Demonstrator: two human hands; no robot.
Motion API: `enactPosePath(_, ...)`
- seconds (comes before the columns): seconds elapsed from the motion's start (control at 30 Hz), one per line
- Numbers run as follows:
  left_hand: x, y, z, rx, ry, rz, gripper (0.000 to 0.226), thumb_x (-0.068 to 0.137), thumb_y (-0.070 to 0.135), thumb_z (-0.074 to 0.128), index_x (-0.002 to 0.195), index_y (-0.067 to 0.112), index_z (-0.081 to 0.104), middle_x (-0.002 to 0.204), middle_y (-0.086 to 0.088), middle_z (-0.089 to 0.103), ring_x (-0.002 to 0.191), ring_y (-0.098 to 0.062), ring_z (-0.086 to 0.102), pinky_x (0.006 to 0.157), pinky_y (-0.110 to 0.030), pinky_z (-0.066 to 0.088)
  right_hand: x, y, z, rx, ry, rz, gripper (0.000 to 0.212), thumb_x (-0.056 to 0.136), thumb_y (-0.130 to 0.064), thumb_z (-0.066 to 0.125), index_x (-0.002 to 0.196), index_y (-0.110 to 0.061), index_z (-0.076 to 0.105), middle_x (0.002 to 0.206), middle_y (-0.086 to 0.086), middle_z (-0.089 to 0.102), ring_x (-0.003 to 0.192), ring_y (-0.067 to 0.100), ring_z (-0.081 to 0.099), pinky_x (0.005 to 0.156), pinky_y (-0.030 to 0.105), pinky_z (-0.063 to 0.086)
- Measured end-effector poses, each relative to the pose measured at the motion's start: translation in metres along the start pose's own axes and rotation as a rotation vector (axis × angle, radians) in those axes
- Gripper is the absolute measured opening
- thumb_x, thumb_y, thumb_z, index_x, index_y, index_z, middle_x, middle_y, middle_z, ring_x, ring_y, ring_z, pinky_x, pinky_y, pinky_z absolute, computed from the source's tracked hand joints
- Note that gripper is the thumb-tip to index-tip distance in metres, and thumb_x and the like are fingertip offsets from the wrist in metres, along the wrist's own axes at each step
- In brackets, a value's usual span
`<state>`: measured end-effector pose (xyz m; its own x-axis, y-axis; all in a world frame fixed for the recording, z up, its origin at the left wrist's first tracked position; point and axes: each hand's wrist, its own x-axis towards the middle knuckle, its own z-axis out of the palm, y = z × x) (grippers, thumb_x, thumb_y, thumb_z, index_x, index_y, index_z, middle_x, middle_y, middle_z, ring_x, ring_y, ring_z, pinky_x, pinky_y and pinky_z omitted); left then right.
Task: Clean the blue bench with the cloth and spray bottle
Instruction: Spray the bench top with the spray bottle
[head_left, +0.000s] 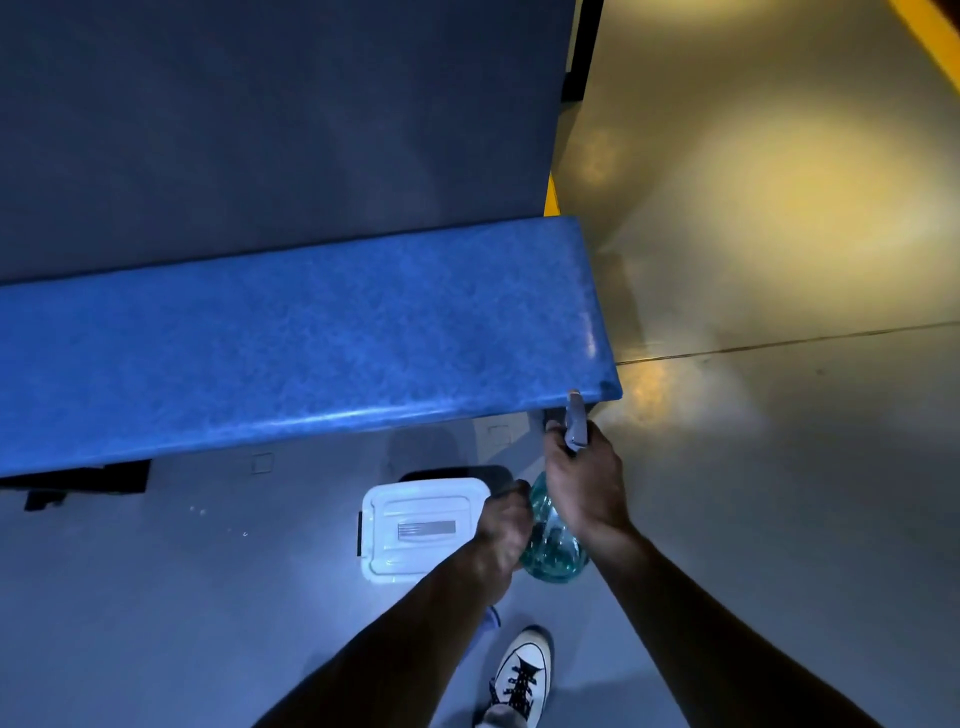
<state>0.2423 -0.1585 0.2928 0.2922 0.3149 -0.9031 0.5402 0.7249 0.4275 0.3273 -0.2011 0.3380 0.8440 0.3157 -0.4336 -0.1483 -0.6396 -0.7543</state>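
Blue bench (291, 353): long mottled slab, glossy along front edge, running from left frame edge to a rounded right end; dark grey-blue wall panel (260, 130) directly behind it. Dark bracket (78, 480) seen under bench at left. Floor (779, 467): smooth, grey, with warm yellow light patches at right and a thin seam line across; yellow strip at wall base and in top right corner. White lidded plastic box (421, 525) on floor below bench front edge. White sneaker with black laces (522, 675) at bottom centre.

Spray bottle (553, 545): clear teal body, grey nozzle tip just at bench's front right corner. Right hand (584, 480) wrapped round the sprayer head, fingers curled on it. Left hand (504, 530) curled against bottle body, gripping it from the left. Cloth: only a possible pale scrap below left forearm, not identifiable.
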Motion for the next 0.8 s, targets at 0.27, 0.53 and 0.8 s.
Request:
enactPosePath(0.27, -0.032, -0.009, 0.003, 0.16, 0.102, 0.503, 0.031, 0.105, 0.032, 0.04, 0.103, 0.024, 0.07, 0.101, 0.0, 0.075, 0.091, -0.013, 0.07, 0.079, -0.023, 0.054, -0.049, -0.005, -0.054, 0.135, 0.118, -0.201, 0.016, 0.1, -0.031, 0.057, 0.091, -0.02, 0.051, 0.066, -0.002, 0.059, 0.052, 0.008, 0.052, 0.055, 0.027, 0.044)
enactPosePath(0.53, -0.001, -0.074, -0.026, 0.274, 0.109, 0.443, 0.016, 0.095, 0.005, 0.06, 0.101, 0.015, 0.07, 0.105, 0.002, 0.073, 0.093, -0.012, 0.069, 0.067, -0.006, 0.05, -0.084, 0.074, -0.052, -0.077, 0.066, -0.271, 0.019, 0.081, -0.026, 0.082, 0.087, -0.017, 0.067, 0.083, -0.007, 0.073, 0.07, -0.005, 0.072, 0.06, 0.008, 0.052)
enactPosePath(0.8, 0.105, -0.182, -0.108, 0.654, 0.199, 0.403, 0.015, 0.088, -0.019, 0.054, 0.079, -0.018, 0.065, 0.069, -0.014, 0.067, 0.058, -0.002, 0.067, 0.052, -0.007, 0.046, -0.012, 0.244, 0.027, -0.29, 0.023, -0.065, 0.02, 0.081, -0.017, 0.081, 0.076, -0.021, 0.062, 0.074, -0.011, 0.069, 0.062, -0.002, 0.064, 0.054, 0.006, 0.045)
